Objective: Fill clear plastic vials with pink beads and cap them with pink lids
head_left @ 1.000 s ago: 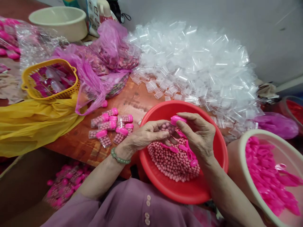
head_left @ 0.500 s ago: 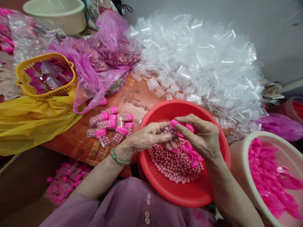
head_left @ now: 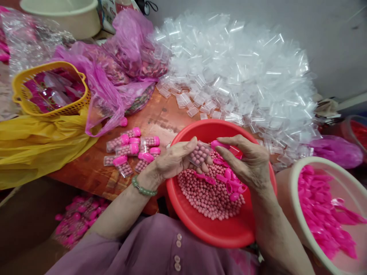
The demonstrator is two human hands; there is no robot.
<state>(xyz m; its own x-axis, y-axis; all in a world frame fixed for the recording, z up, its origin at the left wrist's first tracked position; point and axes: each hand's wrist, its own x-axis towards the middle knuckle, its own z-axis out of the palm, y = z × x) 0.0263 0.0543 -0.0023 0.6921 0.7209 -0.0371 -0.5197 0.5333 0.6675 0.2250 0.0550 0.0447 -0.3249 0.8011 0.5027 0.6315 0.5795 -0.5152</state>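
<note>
Bead-filled container (head_left: 199,153) pinched in left fingers (head_left: 191,144), pink cap (head_left: 218,144) pinched in right fingers (head_left: 235,141), just apart; capping seems underway, calling for alignment.

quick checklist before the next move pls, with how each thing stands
1. Clear boxy plastic container held in the left hand: ok
2. Round dusty-pink beads inside that container: ok
3. Glossy bright-pink plastic piece pinched in the right hand: ok
4. Container and glossy piece touching: cannot tell, they nearly meet in this view
5. Beads in the round red plastic basin uncovered: not ok, several loose bright-pink plastic pieces lie on them
</note>
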